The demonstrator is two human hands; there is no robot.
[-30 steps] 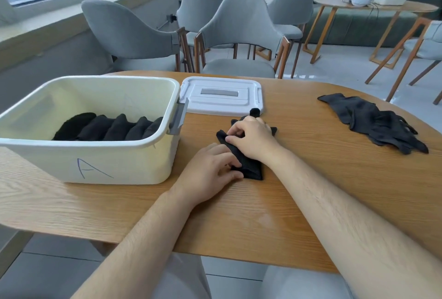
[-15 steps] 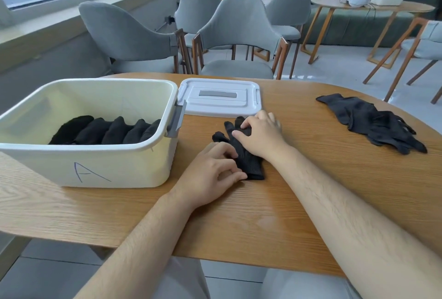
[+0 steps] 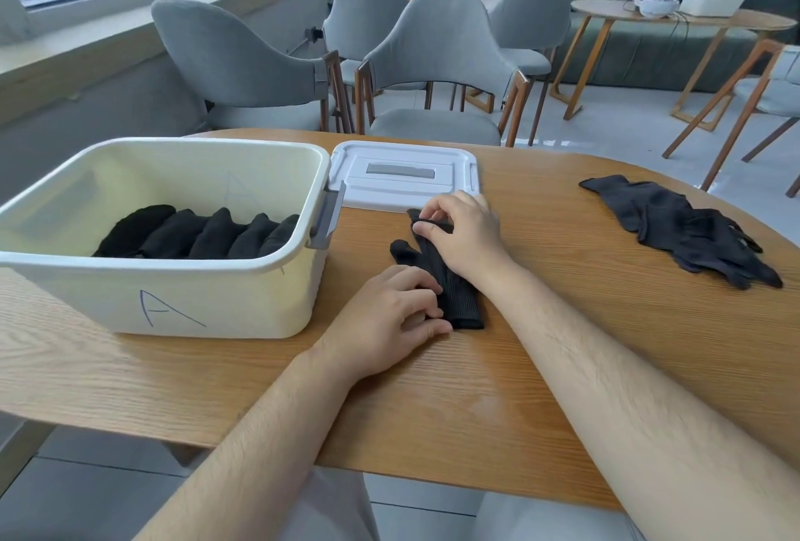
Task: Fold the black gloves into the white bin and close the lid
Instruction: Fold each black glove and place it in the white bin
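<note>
A black glove (image 3: 454, 294) lies flat on the wooden table (image 3: 562, 346), cuff toward me. My left hand (image 3: 389, 315) rests on its cuff end, fingers curled onto the fabric. My right hand (image 3: 463, 233) pinches the glove's fingertips at the far end. The white bin (image 3: 164, 298), marked "A", stands at the left with several folded black gloves (image 3: 199, 233) in a row inside. Its white lid (image 3: 402, 177) lies flat on the table behind the glove. A pile of loose black gloves (image 3: 684, 224) sits at the right.
Grey chairs (image 3: 433, 64) stand close behind the table's far edge. A second round table (image 3: 675, 17) with a white box is at the back right. The table's near edge runs just in front of my forearms.
The glove has been stretched out flat from a folded lump. My right hand moved away from me to the glove's fingertips. My left hand stayed on the cuff.
</note>
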